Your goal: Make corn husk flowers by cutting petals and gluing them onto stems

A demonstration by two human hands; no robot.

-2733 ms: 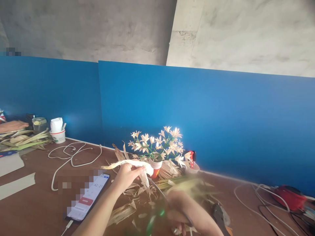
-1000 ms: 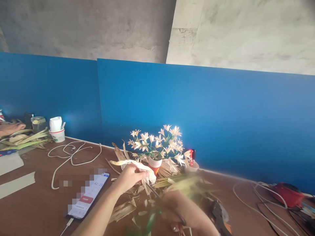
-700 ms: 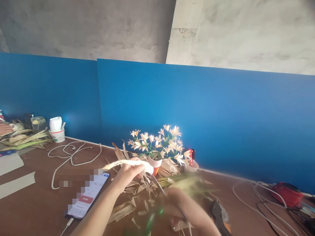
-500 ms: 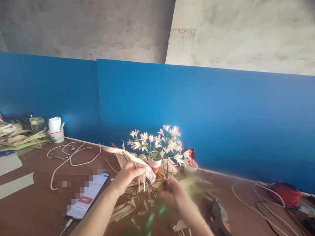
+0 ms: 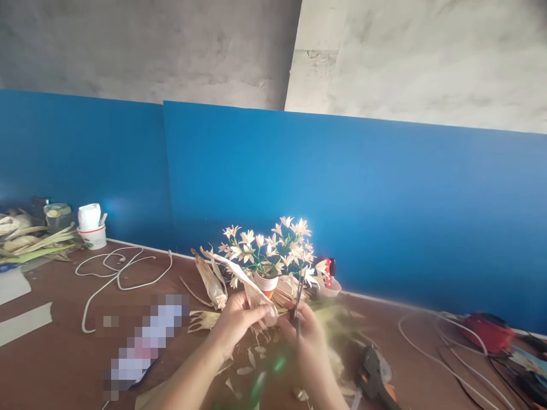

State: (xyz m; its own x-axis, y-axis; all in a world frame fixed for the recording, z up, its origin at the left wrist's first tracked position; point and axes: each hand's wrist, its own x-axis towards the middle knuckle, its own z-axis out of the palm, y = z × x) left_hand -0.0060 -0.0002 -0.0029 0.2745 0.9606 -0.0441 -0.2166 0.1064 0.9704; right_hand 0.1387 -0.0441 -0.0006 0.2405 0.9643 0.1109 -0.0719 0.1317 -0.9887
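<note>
Just beyond my hands, finished-looking flowers (image 5: 270, 250) are filling a cup (image 5: 265, 283), while my left hand (image 5: 237, 322) is pinching a husk (image 5: 249, 282) that, I judge, is looking mostly uncut. My right hand (image 5: 308, 330) is gripping scissors (image 5: 299, 290), pointing up beside the husk, and small scraps (image 5: 251, 359) are lying below both hands. I am finding no readable writing, the cup's yellow mark being too small.

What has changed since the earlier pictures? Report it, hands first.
The right hand has moved up and turned the scissors from pointing up-left at the husk strip to upright. The left hand has shifted right, and the strip's free end has risen. Another person's hand has left the view at far left. Unchanged: both grips, the flower cup and the glue gun.
</note>
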